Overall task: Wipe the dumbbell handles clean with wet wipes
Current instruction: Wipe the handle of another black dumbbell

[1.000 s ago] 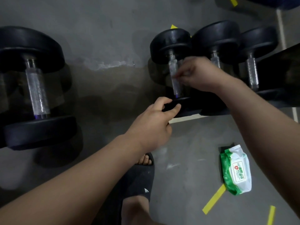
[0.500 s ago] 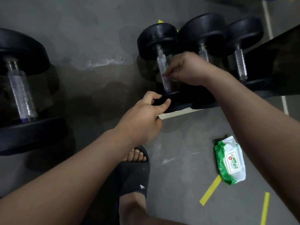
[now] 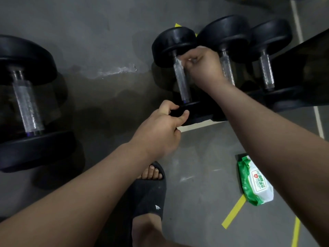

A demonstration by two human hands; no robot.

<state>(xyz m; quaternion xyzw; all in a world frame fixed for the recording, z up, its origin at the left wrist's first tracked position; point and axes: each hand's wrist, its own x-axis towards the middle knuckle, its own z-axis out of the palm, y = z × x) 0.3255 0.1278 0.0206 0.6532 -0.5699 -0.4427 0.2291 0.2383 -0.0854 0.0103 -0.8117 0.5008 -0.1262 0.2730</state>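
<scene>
The right hand (image 3: 203,66) is clenching a white wet wipe (image 3: 179,61) in curled fingers, pressing it against the far end of the handle (image 3: 182,84) of the leftmost dumbbell (image 3: 174,41) in a row of three on the floor (image 3: 106,32). The left hand (image 3: 160,129) is clamping thumb and curled fingers on that dumbbell's near weight head (image 3: 191,108). A green-and-white wipes pack (image 3: 254,182) is lying well off to that dumbbell's near right, a black slipper (image 3: 147,195) is sitting on its near side, and a larger dumbbell (image 3: 26,104) is lying well to its left.
</scene>
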